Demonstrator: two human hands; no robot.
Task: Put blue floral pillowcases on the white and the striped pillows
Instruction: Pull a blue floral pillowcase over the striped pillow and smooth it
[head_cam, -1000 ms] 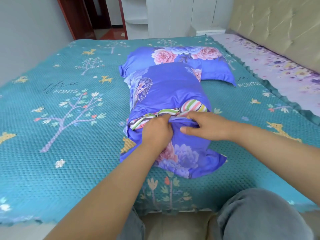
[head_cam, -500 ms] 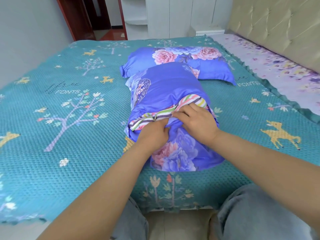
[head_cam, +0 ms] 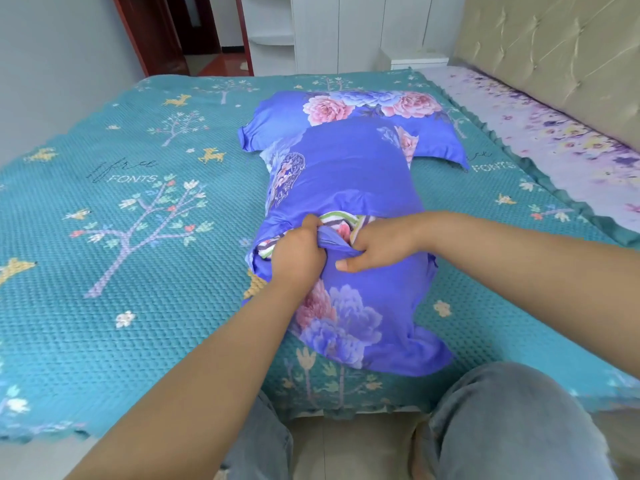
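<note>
We see a smooth, slightly shiny blue floral pillowcase point(head_cam: 349, 188) stretched over a plump striped pillow point(head_cam: 341, 221) lying lengthwise on the bed point(head_cam: 114, 271), whose teal cover has a bumpy waffle weave printed with trees and deer. Only a narrow band of the pillow's green, white and pink stripes shows through the case's opening, right between our two hands. Our left hand point(head_cam: 298, 254) grips a bunched fold of the blue cloth, its fingers point(head_cam: 310, 225) curled tight at the opening's edge. Our right hand point(head_cam: 377, 247) pinches the same flap from the other side, thumb lying along the cloth and fingers tucked into the opening against the stripes. Beyond it, a second pillow point(head_cam: 346, 109), fully covered in matching floral cloth, lies crosswise, touching the first.
</note>
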